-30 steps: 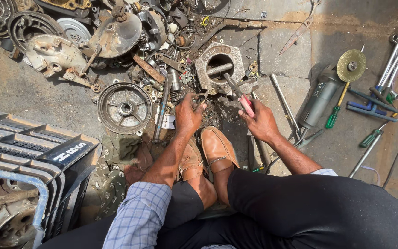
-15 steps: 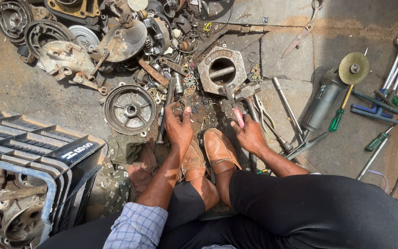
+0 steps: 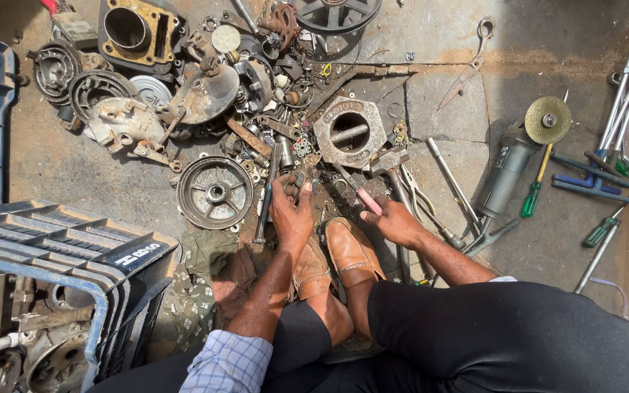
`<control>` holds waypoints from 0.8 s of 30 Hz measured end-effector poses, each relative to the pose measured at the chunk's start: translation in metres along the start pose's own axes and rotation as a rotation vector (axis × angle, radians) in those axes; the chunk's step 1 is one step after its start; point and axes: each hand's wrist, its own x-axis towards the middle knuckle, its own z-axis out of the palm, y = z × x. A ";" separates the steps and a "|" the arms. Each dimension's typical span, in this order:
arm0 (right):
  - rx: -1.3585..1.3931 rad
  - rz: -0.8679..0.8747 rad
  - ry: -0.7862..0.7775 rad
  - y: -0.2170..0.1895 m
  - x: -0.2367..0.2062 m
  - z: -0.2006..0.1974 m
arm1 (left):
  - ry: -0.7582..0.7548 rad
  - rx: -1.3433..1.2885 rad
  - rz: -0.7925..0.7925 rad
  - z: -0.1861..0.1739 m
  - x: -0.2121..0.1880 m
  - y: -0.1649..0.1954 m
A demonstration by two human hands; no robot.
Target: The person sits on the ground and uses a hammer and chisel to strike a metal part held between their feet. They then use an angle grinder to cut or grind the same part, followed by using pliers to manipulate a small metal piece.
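I am squatting on a dirty stone floor, my tan leather shoes point(image 3: 340, 255) just below my hands. My left hand point(image 3: 290, 212) presses down on a small metal part point(image 3: 294, 182) lying on the ground among scrap. My right hand point(image 3: 394, 222) grips a tool with a pink handle point(image 3: 368, 201), its metal shaft angled up-left toward the small part. Just beyond both hands lies an octagonal grey metal casting point(image 3: 349, 131) with a round hole.
A round wheel hub point(image 3: 215, 193) lies left of my hands amid a heap of engine parts point(image 3: 183, 94). An angle grinder point(image 3: 518, 156), screwdrivers point(image 3: 536, 185) and wrenches point(image 3: 620, 94) lie to the right. A blue plastic crate point(image 3: 60, 255) and a rag point(image 3: 205, 276) sit at lower left.
The camera view has shifted, so the scrap heap now sits lower in frame. My hands have stayed low in front of my shoes, the right one still gripping the pink-handled tool.
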 end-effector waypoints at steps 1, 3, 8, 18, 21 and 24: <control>0.038 -0.044 0.091 0.002 -0.001 0.000 | 0.005 -0.011 0.010 0.000 0.001 0.000; 0.005 -0.034 0.139 0.004 0.002 -0.003 | 0.013 -0.020 0.085 0.000 0.003 0.002; -0.321 0.061 -0.129 0.008 0.003 -0.010 | -0.055 0.000 0.098 -0.002 0.001 0.011; -0.671 -0.062 0.402 0.041 -0.048 -0.024 | -0.094 -0.048 0.366 0.004 0.003 0.027; -0.773 -0.164 0.460 0.024 -0.067 -0.033 | -0.121 -0.102 0.429 0.004 -0.003 0.047; -0.377 -0.236 0.335 -0.007 -0.079 -0.036 | -0.158 -0.050 0.553 0.003 -0.015 0.069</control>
